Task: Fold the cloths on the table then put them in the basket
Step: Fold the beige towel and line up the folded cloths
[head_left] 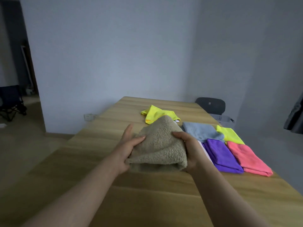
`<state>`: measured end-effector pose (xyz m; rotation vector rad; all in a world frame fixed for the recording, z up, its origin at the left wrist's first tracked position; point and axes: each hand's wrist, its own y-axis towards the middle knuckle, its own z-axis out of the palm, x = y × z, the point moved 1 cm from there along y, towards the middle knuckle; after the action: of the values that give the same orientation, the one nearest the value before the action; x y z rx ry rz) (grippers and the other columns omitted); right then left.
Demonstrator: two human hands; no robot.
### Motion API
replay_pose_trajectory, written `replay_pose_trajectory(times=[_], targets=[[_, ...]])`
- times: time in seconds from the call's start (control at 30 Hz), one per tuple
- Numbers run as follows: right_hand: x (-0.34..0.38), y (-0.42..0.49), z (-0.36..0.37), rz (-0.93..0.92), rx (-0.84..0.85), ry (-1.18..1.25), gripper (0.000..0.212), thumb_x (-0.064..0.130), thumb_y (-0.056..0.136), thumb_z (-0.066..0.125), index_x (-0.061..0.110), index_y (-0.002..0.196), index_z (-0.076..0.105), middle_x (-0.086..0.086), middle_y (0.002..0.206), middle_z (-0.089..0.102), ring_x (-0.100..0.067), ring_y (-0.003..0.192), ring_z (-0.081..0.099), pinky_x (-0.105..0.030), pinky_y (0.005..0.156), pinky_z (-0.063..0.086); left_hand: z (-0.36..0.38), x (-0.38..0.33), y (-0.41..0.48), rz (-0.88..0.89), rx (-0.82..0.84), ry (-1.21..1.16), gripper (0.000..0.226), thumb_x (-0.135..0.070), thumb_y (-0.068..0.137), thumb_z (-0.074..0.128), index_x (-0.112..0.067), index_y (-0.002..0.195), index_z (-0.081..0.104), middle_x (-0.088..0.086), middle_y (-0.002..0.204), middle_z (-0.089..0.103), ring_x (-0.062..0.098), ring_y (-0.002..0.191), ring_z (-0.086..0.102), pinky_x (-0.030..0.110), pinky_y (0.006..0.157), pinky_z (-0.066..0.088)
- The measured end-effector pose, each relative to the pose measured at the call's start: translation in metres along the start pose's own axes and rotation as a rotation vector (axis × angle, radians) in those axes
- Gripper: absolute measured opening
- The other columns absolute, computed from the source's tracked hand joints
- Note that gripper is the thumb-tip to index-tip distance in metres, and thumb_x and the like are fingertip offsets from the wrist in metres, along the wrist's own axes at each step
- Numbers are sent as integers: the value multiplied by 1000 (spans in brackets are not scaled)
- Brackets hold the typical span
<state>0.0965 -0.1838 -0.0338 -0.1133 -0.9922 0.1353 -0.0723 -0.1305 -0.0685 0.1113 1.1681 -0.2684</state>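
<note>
the left hand (129, 148) is closed on the left edge of a folded beige fleecy cloth (159, 145), with the thumb laid across the top and the other fingers mostly hidden behind and under the fabric. the right hand (188, 148) is wrapped round the cloth's right edge, fingers curled over the top. the cloth is held between both hands, just above or on the wooden table (147, 202); whether its underside touches the wood cannot be told. the near edge of the cloth is a thick rounded fold, and its far part rises in a soft hump.

just beyond the hump, a crumpled yellow cloth (157, 113) lies unfolded on the table. to the right of the right hand, folded cloths are laid close together: a light blue cloth (201, 131) at the back left, a folded yellow cloth (229, 134) beside it, a purple cloth (221, 156) in front, and a pink cloth (247, 158) next to the purple one, near the table's right edge. a thin pale strip is seen along the purple cloth's left side.

past the table's far right edge, a grey basket (223, 119) is seen, with a dark chair (210, 105) behind it. a folding chair (11, 102) stands far off at the left.
</note>
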Motion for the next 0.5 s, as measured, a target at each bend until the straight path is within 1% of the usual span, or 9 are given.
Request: replay_pose_trajectory(times=[0.07,0.1,0.17,0.2,0.27,0.33,0.37,0.47,0.5], targets=[[6,31,-4,-81,-84,-27,38,12,87,53,12,125,49,-13,100,59,-28,85,59,-35,63,49,-2,-25,25,87,-43,45,47,-8,89,56,-46,115,48,-12,98,57,9,61,69,24,45,52],[9,48,-9,-130,-129,-46,38,10,89,52,12,126,46,-11,101,57,-25,86,56,-35,66,47,-3,-35,42,102,-60,75,41,-7,90,55,-42,112,54,-11,97,57,9,60,69,23,45,51],[14,77,-19,-202,-209,-127,32,6,90,50,17,120,45,-7,99,57,-23,87,58,-39,74,47,-5,-50,72,96,-76,107,34,-6,91,54,-34,107,62,-1,98,63,16,63,67,23,46,51],[17,90,-25,-217,-252,-182,30,6,90,50,19,117,46,-6,101,58,-23,90,59,-39,77,47,-4,-56,87,98,-83,120,33,-5,91,54,-31,108,63,4,96,65,17,63,66,23,46,52],[24,119,-37,-243,-320,-270,28,6,90,51,19,115,49,-5,100,59,-21,90,59,-34,72,48,-2,-63,123,112,-101,142,35,-2,91,53,-25,115,62,7,90,65,18,63,63,21,46,52],[33,147,-48,-291,-376,-336,29,4,89,51,18,114,51,-4,94,59,-18,84,59,-29,66,47,2,-70,157,118,-107,148,35,-2,91,52,-24,117,60,7,89,64,19,68,61,20,47,52],[37,160,-54,-324,-396,-379,29,3,88,51,17,114,52,-4,93,59,-17,82,58,-30,66,47,4,-74,175,123,-104,135,35,-2,92,52,-25,117,60,7,91,64,19,70,61,20,47,52],[47,204,-73,-403,-447,-555,33,2,86,52,13,117,55,-4,98,61,-19,87,58,-39,84,48,6,-78,228,147,-74,61,35,-3,92,51,-26,117,60,7,96,64,20,74,62,22,48,53],[48,216,-79,-413,-465,-618,35,3,86,52,14,118,55,-3,97,62,-20,89,58,-40,89,46,3,-74,243,153,-83,85,36,-3,92,52,-26,118,60,7,100,64,20,76,63,23,51,54]])
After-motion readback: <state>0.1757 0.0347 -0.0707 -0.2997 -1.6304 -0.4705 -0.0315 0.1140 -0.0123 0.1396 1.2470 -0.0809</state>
